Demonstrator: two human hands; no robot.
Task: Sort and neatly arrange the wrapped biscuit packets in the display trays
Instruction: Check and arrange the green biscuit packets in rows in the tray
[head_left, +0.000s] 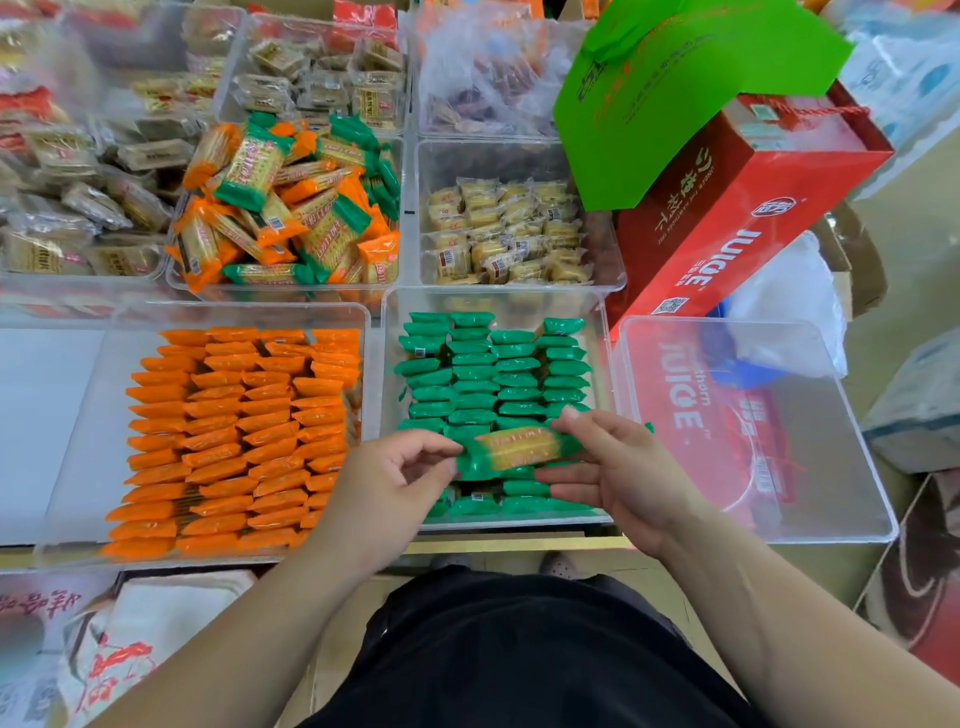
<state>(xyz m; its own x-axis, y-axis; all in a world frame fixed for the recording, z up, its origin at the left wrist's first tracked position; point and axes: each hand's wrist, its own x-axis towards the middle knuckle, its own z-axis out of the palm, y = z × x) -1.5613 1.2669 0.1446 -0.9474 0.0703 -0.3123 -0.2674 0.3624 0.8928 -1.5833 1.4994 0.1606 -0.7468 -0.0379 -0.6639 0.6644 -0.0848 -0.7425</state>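
The left hand (395, 483) and right hand (618, 467) each hold a pinch grip on 1 end of the green packet (519, 449), above the 6 o'clock rows of the green tray (597, 317); lowered askew, it could disturb the packed rows.

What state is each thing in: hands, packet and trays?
left hand, pinches the green packet at its left end
right hand, pinches its right end
green packet, held level over the green tray
green tray, neat rows, nearly full
orange tray, neat rows
mixed tray, orange and green packets jumbled
clear tray, empty
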